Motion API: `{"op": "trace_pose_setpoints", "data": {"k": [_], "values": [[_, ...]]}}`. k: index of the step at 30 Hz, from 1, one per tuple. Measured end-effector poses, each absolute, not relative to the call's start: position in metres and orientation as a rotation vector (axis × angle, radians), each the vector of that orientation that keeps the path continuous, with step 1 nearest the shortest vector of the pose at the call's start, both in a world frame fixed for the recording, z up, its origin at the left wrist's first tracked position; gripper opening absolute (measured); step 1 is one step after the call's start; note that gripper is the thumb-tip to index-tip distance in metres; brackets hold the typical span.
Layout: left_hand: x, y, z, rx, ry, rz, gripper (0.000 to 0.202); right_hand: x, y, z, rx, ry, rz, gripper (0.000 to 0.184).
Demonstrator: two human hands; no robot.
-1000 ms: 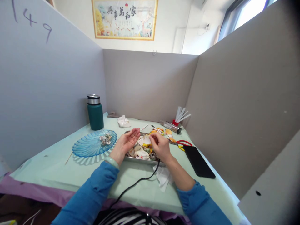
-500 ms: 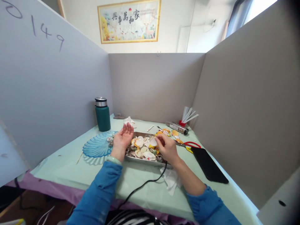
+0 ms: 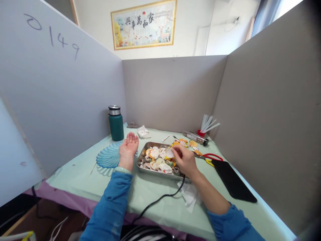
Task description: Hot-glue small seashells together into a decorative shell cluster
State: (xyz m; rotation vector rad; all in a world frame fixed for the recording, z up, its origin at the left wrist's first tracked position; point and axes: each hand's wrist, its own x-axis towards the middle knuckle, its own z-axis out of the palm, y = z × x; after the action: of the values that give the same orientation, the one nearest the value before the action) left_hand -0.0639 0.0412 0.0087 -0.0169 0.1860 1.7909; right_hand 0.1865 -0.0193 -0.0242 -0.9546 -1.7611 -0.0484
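A person's left hand (image 3: 128, 149) turns palm up, its fingers extended and released, by the right side of a blue scalloped plate (image 3: 106, 155). The right hand (image 3: 185, 160) bends over a metal tray (image 3: 155, 173) on the bench (image 3: 145, 195), its fingers drawn together beside the shells (image 3: 153, 153) heaped inside; whether they grasp anything is impossible to tell. A green bottle (image 3: 116, 128) stands behind the plate.

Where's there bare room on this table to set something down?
A wide bare patch is front left, between the blue dish and the near edge of the tablecloth. A smaller one lies between the left sleeve and the black cable, before the metal tray. Back right is crowded: shells, scissors, clear jar, red cup.
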Motion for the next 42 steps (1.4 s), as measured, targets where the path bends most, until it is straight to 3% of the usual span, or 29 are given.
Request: {"op": "trace_pose_setpoints", "data": {"k": [10,19,25,42], "values": [[-0.063,0.037,0.012,0.125,0.180,1.744,0.028,0.186,-0.019,-0.024,-0.943,-1.760,-0.056,0.012],[-0.011,0.016,0.011,0.857,0.480,1.501,0.011,0.185,-0.020,-0.022,-0.938,-1.763,-0.057,0.012],[0.016,0.008,-0.003,1.459,0.889,1.554,0.030,0.183,-0.021,-0.021,-0.968,-1.746,-0.048,0.015],[0.023,0.010,-0.018,1.853,0.870,1.305,0.029,0.182,-0.021,-0.021,-0.980,-1.756,-0.042,0.015]]}}
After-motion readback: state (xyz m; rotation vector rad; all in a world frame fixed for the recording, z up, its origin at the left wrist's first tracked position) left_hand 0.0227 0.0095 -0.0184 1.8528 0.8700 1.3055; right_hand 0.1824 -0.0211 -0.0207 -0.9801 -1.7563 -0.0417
